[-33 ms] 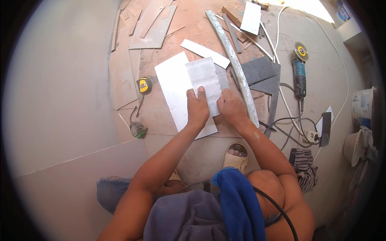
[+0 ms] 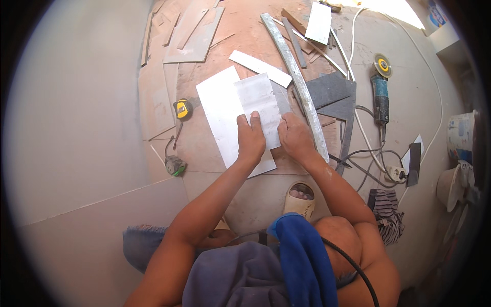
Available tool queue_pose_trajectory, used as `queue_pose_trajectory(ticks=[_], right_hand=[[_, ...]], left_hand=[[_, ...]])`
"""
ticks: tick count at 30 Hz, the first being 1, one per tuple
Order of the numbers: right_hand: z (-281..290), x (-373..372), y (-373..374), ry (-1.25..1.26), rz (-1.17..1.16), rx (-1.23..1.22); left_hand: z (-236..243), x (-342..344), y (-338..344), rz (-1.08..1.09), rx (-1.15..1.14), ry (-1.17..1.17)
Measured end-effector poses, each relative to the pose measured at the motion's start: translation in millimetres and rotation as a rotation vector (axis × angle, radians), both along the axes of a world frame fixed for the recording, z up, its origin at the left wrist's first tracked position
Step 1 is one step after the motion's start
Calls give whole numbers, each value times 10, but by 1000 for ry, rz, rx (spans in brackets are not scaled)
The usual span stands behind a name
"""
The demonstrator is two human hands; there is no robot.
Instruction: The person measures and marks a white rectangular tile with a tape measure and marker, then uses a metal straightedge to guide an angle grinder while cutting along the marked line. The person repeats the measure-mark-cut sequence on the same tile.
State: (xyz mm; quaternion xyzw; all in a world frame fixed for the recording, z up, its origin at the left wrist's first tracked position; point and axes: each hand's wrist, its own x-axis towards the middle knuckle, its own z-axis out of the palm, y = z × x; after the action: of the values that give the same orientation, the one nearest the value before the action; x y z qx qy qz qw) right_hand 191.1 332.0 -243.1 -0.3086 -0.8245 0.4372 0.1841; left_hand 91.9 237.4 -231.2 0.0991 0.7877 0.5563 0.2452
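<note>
My left hand (image 2: pixel 251 138) grips a pale tile piece (image 2: pixel 260 95) by its lower left part, thumb on its upper face. Closed, my right hand (image 2: pixel 295 134) is at the right edge of that piece; whatever its fingers hold is hidden. Behind the held piece lies a larger white tile (image 2: pixel 217 107), partly covered. A grey tile piece (image 2: pixel 282 98) shows beyond its right edge. A narrow white strip (image 2: pixel 261 68) lies just past it. Right of my right hand runs a long, whitish-stained metal bar (image 2: pixel 296 77).
An angle grinder (image 2: pixel 381 94) lies at the right, its cable running to a socket block (image 2: pixel 395 174). Dark tile offcuts (image 2: pixel 330 92) sit beyond the bar. Two tape measures, one yellow (image 2: pixel 182 109) and one grey-green (image 2: pixel 175 166), lie left. Buckets (image 2: pixel 462 137) stand far right.
The held tile piece has shifted slightly left. My right hand has moved a little to the right along its edge and looks less smeared.
</note>
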Motion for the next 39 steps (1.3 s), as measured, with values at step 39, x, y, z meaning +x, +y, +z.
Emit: queue_pose_trajectory(ticks=[39], right_hand=[[-1476, 6086, 2352, -198, -1576, -489]], left_hand=[[255, -2322, -1867, -948, -1117, 335]])
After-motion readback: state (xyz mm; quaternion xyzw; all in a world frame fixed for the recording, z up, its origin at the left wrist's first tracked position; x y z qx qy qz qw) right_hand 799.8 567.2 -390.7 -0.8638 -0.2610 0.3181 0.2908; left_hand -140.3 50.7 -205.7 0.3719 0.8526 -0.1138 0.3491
